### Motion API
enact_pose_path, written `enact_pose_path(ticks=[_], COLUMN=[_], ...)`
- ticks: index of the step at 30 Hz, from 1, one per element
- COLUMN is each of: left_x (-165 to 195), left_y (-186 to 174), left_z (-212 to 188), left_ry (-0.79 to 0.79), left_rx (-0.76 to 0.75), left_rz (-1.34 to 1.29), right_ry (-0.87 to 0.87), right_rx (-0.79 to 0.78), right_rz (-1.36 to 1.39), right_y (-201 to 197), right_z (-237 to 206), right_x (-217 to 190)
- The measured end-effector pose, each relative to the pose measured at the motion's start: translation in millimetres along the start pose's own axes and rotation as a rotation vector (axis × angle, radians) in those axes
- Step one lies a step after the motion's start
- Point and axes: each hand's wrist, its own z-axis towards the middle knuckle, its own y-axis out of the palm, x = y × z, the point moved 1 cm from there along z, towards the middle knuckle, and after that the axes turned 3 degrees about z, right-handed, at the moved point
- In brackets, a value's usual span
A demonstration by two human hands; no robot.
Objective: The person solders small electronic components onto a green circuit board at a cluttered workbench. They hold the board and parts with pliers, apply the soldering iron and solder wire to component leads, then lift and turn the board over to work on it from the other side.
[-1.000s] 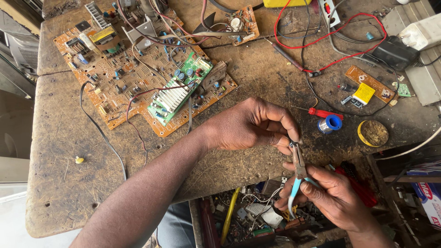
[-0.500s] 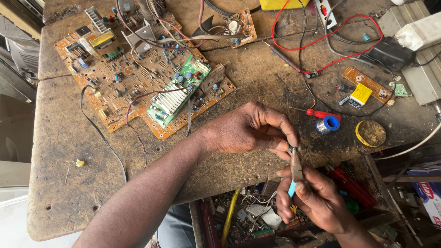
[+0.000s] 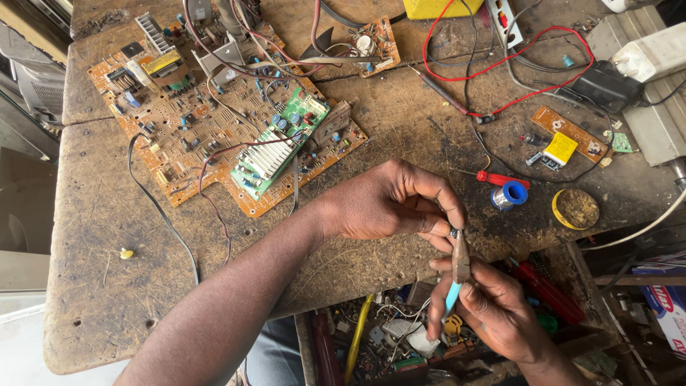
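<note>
Both hands on pliers (image 3: 459,263) | R hand (image 3: 493,314) fingers grip handle | L hand (image 3: 389,204) fingers pinch tip

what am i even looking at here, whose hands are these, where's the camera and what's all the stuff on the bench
The camera is worn on a person's head and looks down at that person's own two bare hands; no machine is involved. The right hand grips small pliers with light blue handles. The left hand pinches something tiny at the pliers' tip, too small to identify. Below them is a worn wooden workbench. On it lie a large orange circuit board with a smaller green board and a silver finned heatsink on top, a red wire, a red-handled screwdriver, a blue spool and a small round yellow tin. A box of loose parts sits under the bench edge.
</note>
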Motion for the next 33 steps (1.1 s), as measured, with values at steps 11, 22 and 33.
enact_pose_path(ticks=[11, 22, 33], left_x=[12, 3, 5], left_y=[-10, -10, -14], left_z=[4, 3, 3], left_ry=[0.006, -0.035, -0.086], left_rx=[0.113, 0.114, 0.215], left_rz=[0.113, 0.11, 0.302], right_ry=[-0.239, -0.101, -0.167], right_rx=[0.07, -0.027, -0.029], right_rz=[-0.56, -1.464, -1.563], right_y=[11, 17, 31], right_z=[-25, -30, -18], right_x=[-23, 0, -2])
